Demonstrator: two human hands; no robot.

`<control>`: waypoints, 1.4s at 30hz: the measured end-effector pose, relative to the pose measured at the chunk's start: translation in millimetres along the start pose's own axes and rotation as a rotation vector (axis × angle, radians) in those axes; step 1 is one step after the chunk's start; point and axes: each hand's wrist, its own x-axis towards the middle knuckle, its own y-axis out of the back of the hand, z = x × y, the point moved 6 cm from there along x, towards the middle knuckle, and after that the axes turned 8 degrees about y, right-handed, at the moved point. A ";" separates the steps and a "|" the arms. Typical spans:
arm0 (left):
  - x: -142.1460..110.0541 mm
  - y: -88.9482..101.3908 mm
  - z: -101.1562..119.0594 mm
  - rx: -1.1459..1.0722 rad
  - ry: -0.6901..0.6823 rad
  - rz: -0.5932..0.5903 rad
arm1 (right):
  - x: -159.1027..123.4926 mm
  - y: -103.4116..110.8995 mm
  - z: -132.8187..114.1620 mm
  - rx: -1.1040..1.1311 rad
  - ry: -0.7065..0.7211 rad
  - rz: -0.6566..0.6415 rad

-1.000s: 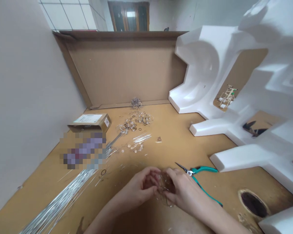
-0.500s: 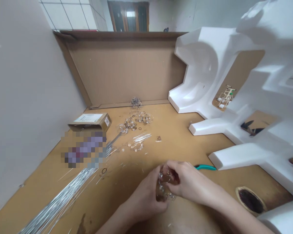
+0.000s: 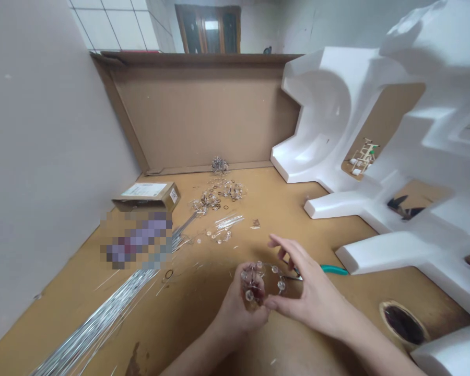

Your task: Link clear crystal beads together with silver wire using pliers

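Note:
Near the front of the tabletop, my left hand [image 3: 237, 309] is closed around one side of a wire ring with clear beads [image 3: 274, 269]. The ring's free side, dotted with several round beads, stands out to the right of my fingers. My right hand [image 3: 317, 297] is spread just right of the ring, fingers raised and thumb at its lower edge; whether the thumb touches it I cannot tell. Behind the right hand lie pliers with a teal handle [image 3: 334, 270], their metal end partly hidden by it.
A bundle of straight metal wires [image 3: 102, 318] runs along the left. Beaded wire pieces [image 3: 233, 190] and small dark rings lie farther back, near a cardboard box [image 3: 149, 196]. White foam packing [image 3: 391, 250] stands on the right, beside a round dark hole [image 3: 403, 322].
My right hand has drawn away to the right and its fingers have spread. The beaded ring, mostly hidden between the hands before, now shows in my left hand.

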 end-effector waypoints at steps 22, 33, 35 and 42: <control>-4.6 -18.2 -1.3 -0.193 0.165 -0.257 | -17.6 -65.6 17.0 1.037 -0.224 0.015; -1.5 -2.5 8.8 0.061 0.141 -0.247 | -19.1 -39.5 35.8 0.337 -0.217 0.222; 1.5 18.4 11.9 0.143 0.121 -0.063 | -19.7 -40.4 42.1 0.140 -0.205 0.250; -2.0 33.0 13.8 0.489 0.070 0.203 | -23.0 -53.2 40.0 -0.074 -0.153 0.175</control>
